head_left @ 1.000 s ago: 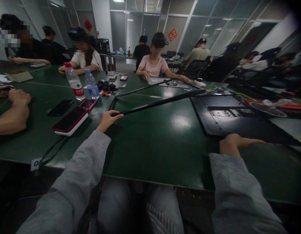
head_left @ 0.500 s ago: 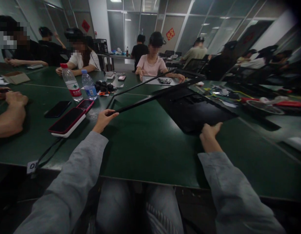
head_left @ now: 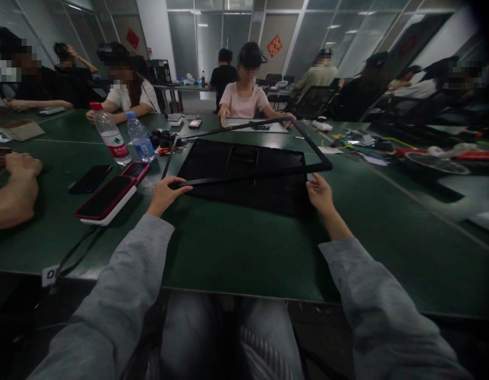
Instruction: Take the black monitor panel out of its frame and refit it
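Observation:
My left hand (head_left: 165, 195) pinches the near left corner of a thin black rectangular frame (head_left: 236, 178), which is raised above the table. Under the frame lies a black panel (head_left: 244, 198) with a recessed part near its middle. At the right edge of this panel, my right hand (head_left: 320, 192) is closed on it, thumb up, just below the near right corner of the frame. The far side of the frame reaches toward a person in pink across the table.
Left on the green table (head_left: 228, 253) are a black phone (head_left: 89, 179), a red-edged device (head_left: 107, 198), a red-capped bottle (head_left: 113, 138) and a blue-capped bottle (head_left: 140, 138). Another person's forearm (head_left: 15, 198) rests at far left. Cables and scraps (head_left: 358, 140) lie at right.
The black panel has moved left with my right hand and turned, and now lies beneath the frame. The frame's right end has swung toward me. My left hand keeps its grip.

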Demonstrator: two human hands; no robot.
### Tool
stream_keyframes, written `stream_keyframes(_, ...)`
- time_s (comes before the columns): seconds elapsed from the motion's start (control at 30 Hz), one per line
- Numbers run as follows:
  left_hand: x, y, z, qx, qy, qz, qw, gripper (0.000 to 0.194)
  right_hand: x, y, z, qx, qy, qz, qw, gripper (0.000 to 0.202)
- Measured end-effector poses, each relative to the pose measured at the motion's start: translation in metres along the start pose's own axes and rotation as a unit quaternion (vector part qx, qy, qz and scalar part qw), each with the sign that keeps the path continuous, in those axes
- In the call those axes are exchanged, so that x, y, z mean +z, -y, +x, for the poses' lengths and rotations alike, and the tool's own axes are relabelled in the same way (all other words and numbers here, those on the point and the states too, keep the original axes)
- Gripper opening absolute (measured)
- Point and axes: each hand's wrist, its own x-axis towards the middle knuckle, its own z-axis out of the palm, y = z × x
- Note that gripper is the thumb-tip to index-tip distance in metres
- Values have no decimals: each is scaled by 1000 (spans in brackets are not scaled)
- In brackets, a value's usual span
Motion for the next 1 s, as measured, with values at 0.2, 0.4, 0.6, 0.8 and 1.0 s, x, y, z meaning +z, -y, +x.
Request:
stream_keyframes(0.2,7,-11,-8,63,34,85,994,33,-29,5,19,137,28,216,966,56)
stream_keyframes(0.4,9,-9,-6,90,31,115,989,29,-13,5,7,21,52,74,996,71)
stream_keyframes(0.6,8,6,1,80,37,130,988,28,2,20,-17,-76,22,-162,984,64)
stream_keyframes(0.8,12,11,4,86,77,116,986,27,10,30,-31,-57,17,-235,970,64)
stream_keyframes(1.0,15,11,5,82,91,104,987,29,9,27,-30,-47,19,-237,970,65)
